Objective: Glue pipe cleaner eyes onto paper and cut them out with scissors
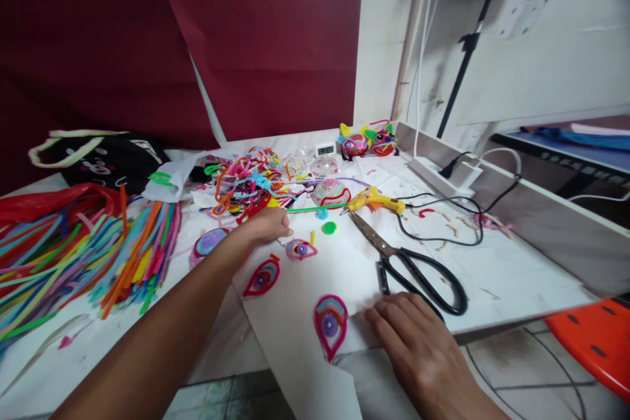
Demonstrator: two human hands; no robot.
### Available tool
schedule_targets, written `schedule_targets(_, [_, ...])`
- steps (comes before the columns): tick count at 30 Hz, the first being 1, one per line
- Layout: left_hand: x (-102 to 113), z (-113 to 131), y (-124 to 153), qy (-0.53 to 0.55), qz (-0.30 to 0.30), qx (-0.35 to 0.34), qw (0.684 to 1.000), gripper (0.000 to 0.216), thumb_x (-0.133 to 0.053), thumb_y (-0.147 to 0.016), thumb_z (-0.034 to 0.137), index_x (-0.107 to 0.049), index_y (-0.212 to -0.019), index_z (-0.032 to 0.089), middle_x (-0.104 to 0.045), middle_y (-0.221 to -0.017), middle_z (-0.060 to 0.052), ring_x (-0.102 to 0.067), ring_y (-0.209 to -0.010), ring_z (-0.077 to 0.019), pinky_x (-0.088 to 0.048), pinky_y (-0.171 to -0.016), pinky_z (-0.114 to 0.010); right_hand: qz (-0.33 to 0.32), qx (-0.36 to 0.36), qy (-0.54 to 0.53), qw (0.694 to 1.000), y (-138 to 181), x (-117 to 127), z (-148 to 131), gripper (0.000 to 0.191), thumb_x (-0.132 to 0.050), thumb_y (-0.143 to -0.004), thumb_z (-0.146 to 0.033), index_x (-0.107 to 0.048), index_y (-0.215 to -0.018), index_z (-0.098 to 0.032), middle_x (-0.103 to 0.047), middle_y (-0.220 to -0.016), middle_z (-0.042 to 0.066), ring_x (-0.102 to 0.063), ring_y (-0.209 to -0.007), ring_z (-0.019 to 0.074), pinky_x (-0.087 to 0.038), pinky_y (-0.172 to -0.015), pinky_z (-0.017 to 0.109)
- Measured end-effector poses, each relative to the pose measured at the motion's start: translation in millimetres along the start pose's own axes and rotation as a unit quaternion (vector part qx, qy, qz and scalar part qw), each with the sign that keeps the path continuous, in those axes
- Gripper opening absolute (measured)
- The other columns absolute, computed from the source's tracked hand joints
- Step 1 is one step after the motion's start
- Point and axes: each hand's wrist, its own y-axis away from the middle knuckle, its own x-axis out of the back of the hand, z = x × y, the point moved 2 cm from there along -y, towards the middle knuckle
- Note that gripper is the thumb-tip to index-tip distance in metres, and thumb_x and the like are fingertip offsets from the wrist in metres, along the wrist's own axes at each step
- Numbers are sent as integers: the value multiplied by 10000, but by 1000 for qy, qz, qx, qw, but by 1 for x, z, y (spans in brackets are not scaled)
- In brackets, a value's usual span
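Maroon sheeting (275, 33) behind a white table (522, 275), left hand (270, 224) with fingers curled by a green pipe cleaner (317, 209), whether gripping I cannot tell, right hand (418, 335) loosely bent beside scissors (387, 250), grip unclear, three eye shapes (331, 325) on paper (290, 328)

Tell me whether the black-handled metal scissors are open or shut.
Shut: the scissors have their blades lying together as one narrow taper.

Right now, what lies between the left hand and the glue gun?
Head view: a green pipe cleaner extends from the left hand toward the glue gun; a blue coil and green coil lie alongside.
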Motion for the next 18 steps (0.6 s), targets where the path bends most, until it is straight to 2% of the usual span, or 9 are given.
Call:
schedule_targets(7, [-1, -2, 0, 32, 6, -9, 999, 137, -675, -800, 273, -626, -789, 146, -603, -716, 15, -538, -646, -128, -410, -611, -255, -1, -26, -29, 999, 6, 2, 2, 277, -373, -1038, -142, -641, -1047, -74, -685, -906, 119, -625, -861, 238, -502, -780, 376])
schedule_targets(11, [-2, -4, -3, 65, 11, -10, 998, 127, -645, -712, 290, -610, -692, 170, -576, -624, 31, -527, -604, -134, -350, -549, -238, -9, -111, -50, 993, 10, 11, 13, 232, -459, -1035, -295, -604, -1125, -138, -664, -1018, 110, -620, -955, 226, -538, -816, 344])
schedule_targets(14, [-2, -5, -4, 89, 17, -13, 996, 149, -628, -640, 328, -582, -638, 187, -562, -592, 32, -515, -590, -142, -338, -525, -238, -8, -180, 38, 983, 14, 18, 30, 240, -444, -1031, -295, -572, -1181, -158, -630, -1107, 126, -618, -984, 254, -556, -817, 400])
schedule_targets(18, [0, -9, -3, 116, 25, -18, 993, 169, -615, -593, 346, -569, -645, 191, -563, -594, 27, -508, -590, -150, -340, -522, -240, -120, -243, 140, 952, 19, 18, 52, 256, -553, -941, -242, -549, -1186, -168, -645, -1022, 113, -646, -880, 294, -590, -700, 443])
